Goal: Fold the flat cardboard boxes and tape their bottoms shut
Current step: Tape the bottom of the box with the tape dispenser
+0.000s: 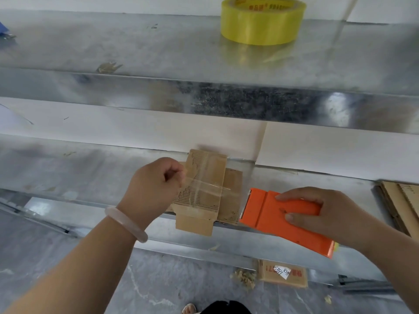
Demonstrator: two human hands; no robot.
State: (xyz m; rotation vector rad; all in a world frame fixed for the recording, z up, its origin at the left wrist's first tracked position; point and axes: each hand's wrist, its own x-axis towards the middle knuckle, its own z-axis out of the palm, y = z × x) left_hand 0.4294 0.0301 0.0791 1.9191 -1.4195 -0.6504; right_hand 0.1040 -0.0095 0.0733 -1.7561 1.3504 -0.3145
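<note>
A small folded cardboard box [204, 175] lies on the lower metal shelf [74, 173], its near end hanging over the shelf's front edge. A strip of clear tape [204, 188] runs across the box's top. My left hand [156, 184], with a pale bangle on the wrist, pinches the tape's left end just left of the box. My right hand [317, 211] grips an orange tape dispenser [278, 219] right of the box, its cutting end toward the box.
A yellow tape roll [263, 20] stands on the upper metal shelf. Flat cardboard sheets [401, 205] are stacked at the right edge of the lower shelf. On the floor below lie a labelled cardboard piece [283, 274] and paper scraps. A sandalled foot [189, 309] shows at the bottom.
</note>
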